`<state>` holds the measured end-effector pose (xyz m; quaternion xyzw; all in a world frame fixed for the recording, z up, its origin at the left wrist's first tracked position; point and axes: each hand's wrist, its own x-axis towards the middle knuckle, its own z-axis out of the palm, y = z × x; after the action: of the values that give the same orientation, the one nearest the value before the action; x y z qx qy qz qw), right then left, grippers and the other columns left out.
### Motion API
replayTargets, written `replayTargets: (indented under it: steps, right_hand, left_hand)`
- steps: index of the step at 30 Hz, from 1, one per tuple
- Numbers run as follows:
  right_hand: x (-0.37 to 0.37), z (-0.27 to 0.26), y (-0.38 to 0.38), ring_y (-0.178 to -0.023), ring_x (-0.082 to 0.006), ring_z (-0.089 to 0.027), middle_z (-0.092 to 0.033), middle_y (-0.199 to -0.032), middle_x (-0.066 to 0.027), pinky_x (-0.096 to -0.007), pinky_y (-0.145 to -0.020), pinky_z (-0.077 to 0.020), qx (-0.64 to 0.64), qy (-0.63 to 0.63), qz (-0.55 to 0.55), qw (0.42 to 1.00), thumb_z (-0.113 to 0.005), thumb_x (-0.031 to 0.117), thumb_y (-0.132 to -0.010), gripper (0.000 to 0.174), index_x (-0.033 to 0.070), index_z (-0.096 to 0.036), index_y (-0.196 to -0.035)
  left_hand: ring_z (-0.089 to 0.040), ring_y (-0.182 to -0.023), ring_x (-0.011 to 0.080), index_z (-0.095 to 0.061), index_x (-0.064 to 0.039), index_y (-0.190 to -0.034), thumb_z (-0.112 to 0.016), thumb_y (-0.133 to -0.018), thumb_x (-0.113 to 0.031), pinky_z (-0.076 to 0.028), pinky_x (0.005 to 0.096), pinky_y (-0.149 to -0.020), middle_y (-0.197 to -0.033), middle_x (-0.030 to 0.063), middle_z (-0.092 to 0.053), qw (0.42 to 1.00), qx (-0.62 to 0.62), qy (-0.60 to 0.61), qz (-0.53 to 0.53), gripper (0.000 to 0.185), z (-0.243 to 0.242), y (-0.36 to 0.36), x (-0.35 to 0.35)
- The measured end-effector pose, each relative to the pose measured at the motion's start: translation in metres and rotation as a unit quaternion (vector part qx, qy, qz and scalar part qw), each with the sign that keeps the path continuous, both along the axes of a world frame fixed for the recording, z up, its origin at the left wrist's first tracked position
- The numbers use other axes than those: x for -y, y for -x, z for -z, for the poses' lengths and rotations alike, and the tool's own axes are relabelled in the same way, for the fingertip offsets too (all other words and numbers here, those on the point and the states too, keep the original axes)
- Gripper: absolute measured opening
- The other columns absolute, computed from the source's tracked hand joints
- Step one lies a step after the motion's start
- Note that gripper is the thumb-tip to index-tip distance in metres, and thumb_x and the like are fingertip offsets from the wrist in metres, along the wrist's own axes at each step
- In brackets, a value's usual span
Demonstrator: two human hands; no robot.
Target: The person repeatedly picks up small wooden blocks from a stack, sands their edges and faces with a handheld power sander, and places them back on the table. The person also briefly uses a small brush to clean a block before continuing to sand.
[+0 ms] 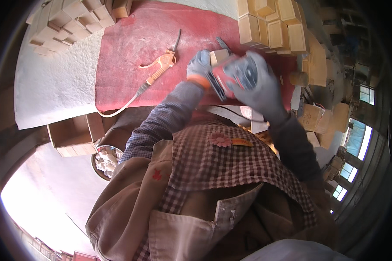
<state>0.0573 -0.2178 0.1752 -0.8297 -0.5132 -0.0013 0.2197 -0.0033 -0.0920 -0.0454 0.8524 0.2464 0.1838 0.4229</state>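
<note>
My right hand (264,88), in a grey glove, grips a red and black power sander (230,76). The sander is tilted, its flat black pad facing left, and the tool is blurred. My left hand (198,63), gloved in grey with an orange cuff, holds a small pale wooden box (219,56) on the red cloth (124,65). The sander and my right hand hide part of that box. Whether the pad touches the wood, I cannot tell. Left of my hands lies an orange air blow gun (163,62) with a pale hose.
Wooden boxes (279,34) are stacked at the back right, and more box stacks (72,19) stand at the back left. A dark strip-like object (222,43) lies behind the held box. Below the table's left edge are an open cardboard box (72,130) and a round bin (107,161).
</note>
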Motion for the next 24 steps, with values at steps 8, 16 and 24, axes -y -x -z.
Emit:
replayTargets:
  steps: [8, 16, 24]
  right_hand:
    - [-0.077, -0.016, -0.049, -0.100, -0.0243, -0.077, -0.078, -0.111, -0.0122, -0.0385, -0.092, -0.0620, -0.314, 0.079, 0.021, 0.946, -0.092, 0.029, -0.079, 0.058, 0.005, -0.066, -0.126]
    - [-0.094, 0.005, -0.047, -0.094, -0.0242, -0.075, -0.077, -0.101, -0.0111, -0.0392, -0.083, -0.0618, -0.267, 0.009, 0.034, 0.963, -0.090, 0.028, -0.082, 0.055, 0.003, -0.063, -0.124]
    - [0.047, 0.042, 0.044, -0.105, -0.0413, -0.070, -0.064, -0.126, -0.0231, -0.0444, -0.091, -0.0606, 0.072, -0.095, -0.019, 0.993, -0.092, 0.022, -0.077, 0.083, -0.002, -0.053, -0.146]
  left_hand:
    - [-0.068, -0.117, 0.0418, -0.057, -0.012, -0.139, -0.082, -0.082, -0.034, -0.055, 0.0512, -0.103, -0.127, 0.0188, -0.067, 1.000, 0.016, 0.006, -0.024, 0.066, -0.023, 0.005, 0.000]
    - [-0.067, -0.119, 0.0394, -0.059, -0.013, -0.140, -0.086, -0.075, -0.036, -0.055, 0.0495, -0.103, -0.128, 0.0166, -0.068, 0.999, -0.042, -0.023, -0.013, 0.074, -0.017, 0.005, 0.000]
    - [-0.065, -0.119, 0.0437, -0.055, -0.009, -0.127, -0.082, -0.083, -0.046, -0.054, 0.0529, -0.100, -0.121, 0.0208, -0.067, 1.000, -0.006, 0.013, -0.026, 0.064, 0.001, 0.001, -0.002]
